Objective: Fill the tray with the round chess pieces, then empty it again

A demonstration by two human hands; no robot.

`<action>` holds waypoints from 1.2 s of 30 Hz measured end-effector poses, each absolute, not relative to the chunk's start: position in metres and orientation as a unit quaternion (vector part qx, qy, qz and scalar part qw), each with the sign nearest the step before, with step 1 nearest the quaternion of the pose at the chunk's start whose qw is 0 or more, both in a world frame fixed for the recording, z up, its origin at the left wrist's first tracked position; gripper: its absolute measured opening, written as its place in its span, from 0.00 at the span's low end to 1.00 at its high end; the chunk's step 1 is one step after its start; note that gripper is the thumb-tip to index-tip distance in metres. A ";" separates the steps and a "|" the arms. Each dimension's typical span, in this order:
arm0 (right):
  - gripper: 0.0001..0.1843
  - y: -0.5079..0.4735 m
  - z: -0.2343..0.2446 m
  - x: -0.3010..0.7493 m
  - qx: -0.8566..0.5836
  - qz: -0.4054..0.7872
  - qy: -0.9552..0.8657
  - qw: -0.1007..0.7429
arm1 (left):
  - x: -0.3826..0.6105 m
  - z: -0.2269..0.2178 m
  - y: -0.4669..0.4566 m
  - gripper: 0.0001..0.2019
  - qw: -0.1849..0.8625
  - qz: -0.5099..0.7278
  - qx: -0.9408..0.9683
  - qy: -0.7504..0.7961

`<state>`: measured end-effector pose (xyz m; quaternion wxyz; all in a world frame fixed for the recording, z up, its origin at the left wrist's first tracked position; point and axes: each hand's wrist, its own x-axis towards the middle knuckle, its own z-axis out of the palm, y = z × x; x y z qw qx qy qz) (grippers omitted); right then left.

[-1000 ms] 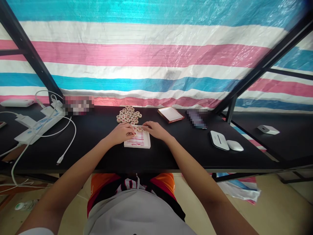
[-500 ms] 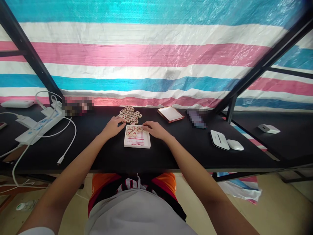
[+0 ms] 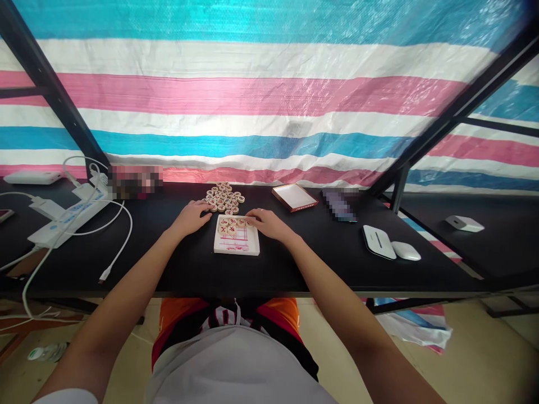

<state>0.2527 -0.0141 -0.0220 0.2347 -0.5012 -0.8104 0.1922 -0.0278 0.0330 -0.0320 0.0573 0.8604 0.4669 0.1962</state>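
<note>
A shallow white box [image 3: 236,251] lies in front of me, its floor printed with red lines. Round xiangqi pieces [image 3: 232,230] with red characters sit in its upper left part and along its far edge. Beyond the box is a loose pile of xiangqi pieces [image 3: 225,196]. My left hand [image 3: 191,219] is at the pile's near left edge, fingers forward and thumb apart, with no piece visible in it. My right hand [image 3: 269,223] grips the box's far right corner, its fingertips partly covering the last piece there.
An open box lid [image 3: 295,197] lies behind to the right, beside a blurred phone-like item [image 3: 338,205]. Farther right are a white flat device [image 3: 379,241] and a white mouse [image 3: 406,251]. A power strip [image 3: 71,219] with white cables occupies the left of the black table [image 3: 177,269].
My left hand has drawn back slightly to the left, and its thumb has moved away from the pile. The right hand stays at the box corner.
</note>
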 end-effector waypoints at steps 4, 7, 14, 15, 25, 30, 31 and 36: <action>0.14 -0.014 -0.022 0.254 -0.501 0.193 -0.810 0.235 | -0.027 -0.030 0.030 0.16 0.050 0.194 0.861 0.467; 0.14 -0.014 -0.022 0.254 -0.501 0.194 -0.810 0.235 | -0.025 -0.029 0.028 0.17 0.049 0.199 0.858 0.471; 0.14 -0.015 -0.020 0.252 -0.504 0.197 -0.808 0.232 | -0.024 -0.024 0.025 0.14 0.096 0.203 0.834 0.505; 0.14 -0.015 -0.020 0.252 -0.504 0.197 -0.808 0.232 | -0.024 -0.023 0.024 0.14 0.100 0.201 0.832 0.507; 0.14 -0.015 -0.022 0.253 -0.503 0.191 -0.810 0.232 | -0.021 -0.024 0.022 0.21 0.103 0.156 0.829 0.527; 0.14 -0.014 -0.022 0.253 -0.503 0.192 -0.810 0.234 | -0.021 -0.018 0.019 0.19 0.061 0.141 0.802 0.577; 0.14 -0.014 -0.022 0.253 -0.503 0.192 -0.810 0.233 | -0.021 -0.016 0.018 0.18 0.059 0.139 0.799 0.582; 0.14 -0.014 -0.022 0.252 -0.507 0.186 -0.810 0.230 | -0.022 -0.013 0.016 0.13 0.050 0.146 0.802 0.577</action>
